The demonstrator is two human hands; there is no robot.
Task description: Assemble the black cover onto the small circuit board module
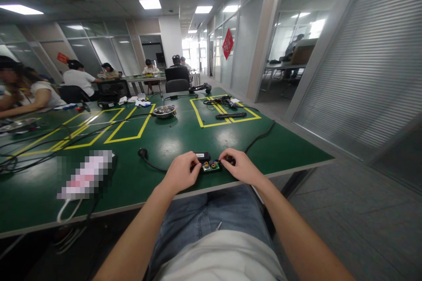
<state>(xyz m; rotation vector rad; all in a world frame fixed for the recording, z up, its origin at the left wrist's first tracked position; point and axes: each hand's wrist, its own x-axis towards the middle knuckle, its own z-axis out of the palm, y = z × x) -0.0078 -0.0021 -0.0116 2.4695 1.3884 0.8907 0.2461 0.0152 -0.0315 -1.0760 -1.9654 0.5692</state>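
Note:
At the table's near edge lies an opened power adapter, its green circuit board (211, 167) facing up with copper-coloured coils and small parts. Just behind it sits a black casing piece (202, 156) with a white label. My left hand (183, 171) is closed at the board's left end, where the power cord with a black plug (143, 153) runs under the fingers. At the right end, my right hand (240, 167) pinches around a dark cord (260, 137) that leads off to the right. Both sets of fingertips partly hide the cord ends.
A metal bowl (164, 112) with small parts stands farther back on the green table (184, 134). Yellow tape frames a black bar (231, 115) and tangled cables (221, 101). Long black cables (66, 140) cross the left side, near a blurred pinkish item (87, 175). People sit beyond.

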